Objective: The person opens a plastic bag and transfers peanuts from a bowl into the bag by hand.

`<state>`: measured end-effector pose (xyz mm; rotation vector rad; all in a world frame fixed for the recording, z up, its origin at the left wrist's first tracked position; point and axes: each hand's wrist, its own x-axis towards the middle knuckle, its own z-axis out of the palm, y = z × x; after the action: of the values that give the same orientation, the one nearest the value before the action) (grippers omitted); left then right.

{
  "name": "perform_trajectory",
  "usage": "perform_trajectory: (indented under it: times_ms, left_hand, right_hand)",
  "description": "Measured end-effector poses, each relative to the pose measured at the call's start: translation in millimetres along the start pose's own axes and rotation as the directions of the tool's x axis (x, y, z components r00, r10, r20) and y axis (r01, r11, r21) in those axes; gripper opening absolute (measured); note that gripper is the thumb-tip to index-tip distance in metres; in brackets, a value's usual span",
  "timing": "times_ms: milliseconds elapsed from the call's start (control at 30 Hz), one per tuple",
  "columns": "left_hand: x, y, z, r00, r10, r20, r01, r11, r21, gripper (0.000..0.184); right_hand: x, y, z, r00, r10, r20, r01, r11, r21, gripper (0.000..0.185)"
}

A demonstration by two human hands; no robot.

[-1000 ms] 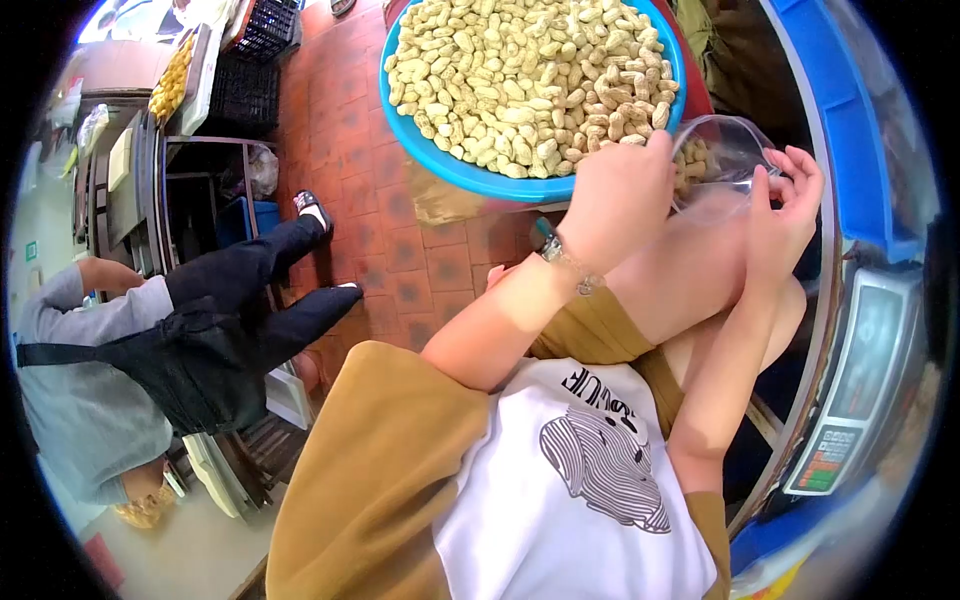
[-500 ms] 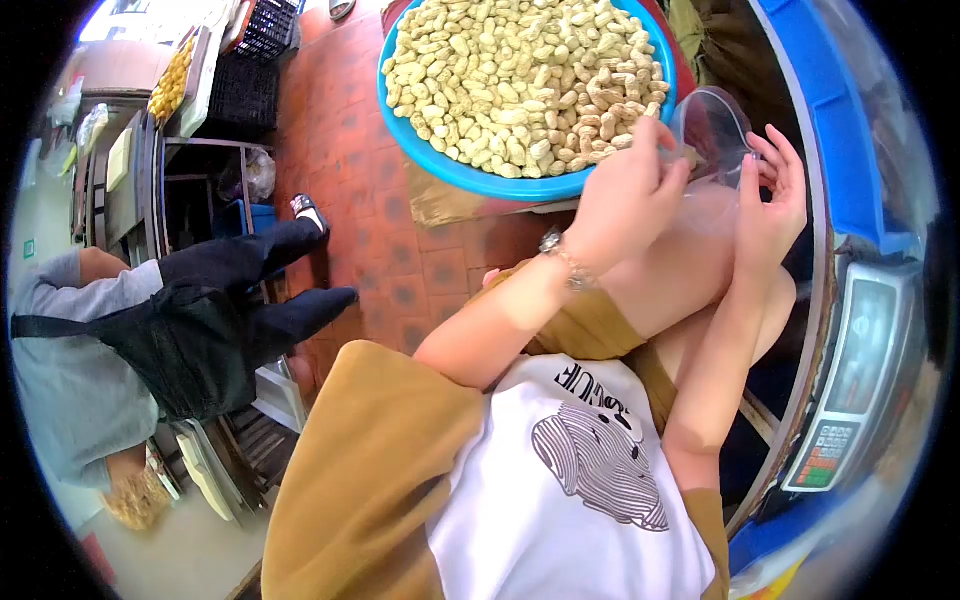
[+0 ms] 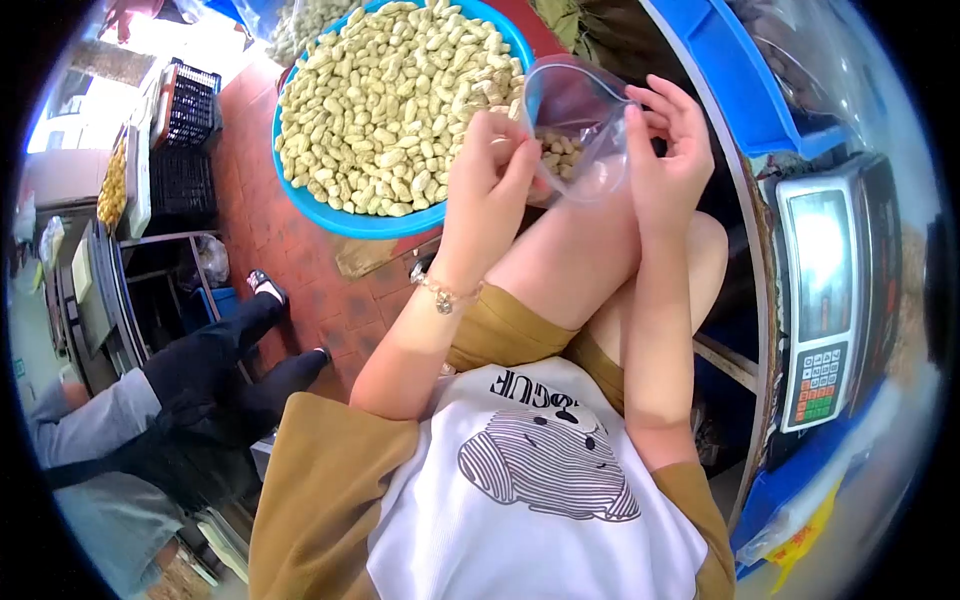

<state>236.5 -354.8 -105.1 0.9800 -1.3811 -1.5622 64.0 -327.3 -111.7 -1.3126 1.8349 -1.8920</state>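
Observation:
A clear plastic bag (image 3: 590,125) hangs between my hands, over my knee, its mouth spread wide. My left hand (image 3: 495,180) pinches the bag's near left edge, thumb against fingers, beside the rim of the blue basin (image 3: 345,222). My right hand (image 3: 672,150) grips the opposite edge of the mouth between thumb and fingers. Several peanuts (image 3: 560,155) show through the lower part of the bag and appear to be inside it. The basin is heaped with unshelled peanuts (image 3: 390,110).
A digital scale (image 3: 820,300) stands at my right beside a blue tray (image 3: 725,70). On the left, a person in dark trousers (image 3: 210,360) is near a metal rack (image 3: 165,240). Black crates (image 3: 180,150) are stacked behind. Cardboard (image 3: 365,255) lies under the basin on the tiled floor.
The view has turned right, so the basin appears farther left. My hands still hold the bag, which now shows a wider mouth and peanuts through its plastic.

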Motion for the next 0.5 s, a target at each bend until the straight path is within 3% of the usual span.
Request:
perform_trajectory:
  times_ms: [67,100,267,333,367,400,467,500]
  left_hand:
    - [-8,1,0,0.999,0.012,-0.043,-0.015,0.997,-0.073,0.009]
    - [-11,2,-3,0.996,0.048,-0.069,-0.047,0.999,0.011,0.008]
    - [-13,2,-2,0.964,0.253,-0.075,-0.249,0.966,0.069,0.005]
    - [-12,2,5,0.956,0.274,-0.104,-0.261,0.957,0.124,0.007]
    - [-8,-6,2,0.905,0.421,-0.065,-0.367,0.847,0.384,0.007]
    - [-9,-3,5,0.939,0.333,-0.089,-0.277,0.882,0.381,0.007]
    - [-5,-21,4,0.953,0.29,-0.082,-0.24,0.895,0.376,0.009]
    - [-12,-16,-4,0.976,0.201,-0.083,-0.168,0.94,0.297,0.008]
  right_hand:
    - [-2,-6,1,0.998,-0.05,-0.026,0.051,0.998,0.034,0.029]
    - [-4,-9,2,0.995,-0.084,-0.05,0.086,0.995,0.046,0.028]
    - [-4,-11,7,0.926,-0.303,-0.224,0.322,0.945,0.054,0.024]
    - [-5,-10,7,0.932,-0.289,-0.22,0.295,0.956,-0.008,0.021]
    - [-4,-8,7,0.946,-0.259,-0.196,0.262,0.965,-0.012,0.018]
    - [-4,-4,7,0.952,-0.26,-0.16,0.254,0.966,-0.057,0.018]
    - [-3,3,7,0.974,-0.216,-0.067,0.207,0.972,-0.114,0.018]
    - [-6,0,12,0.987,-0.157,-0.02,0.154,0.981,-0.12,0.019]
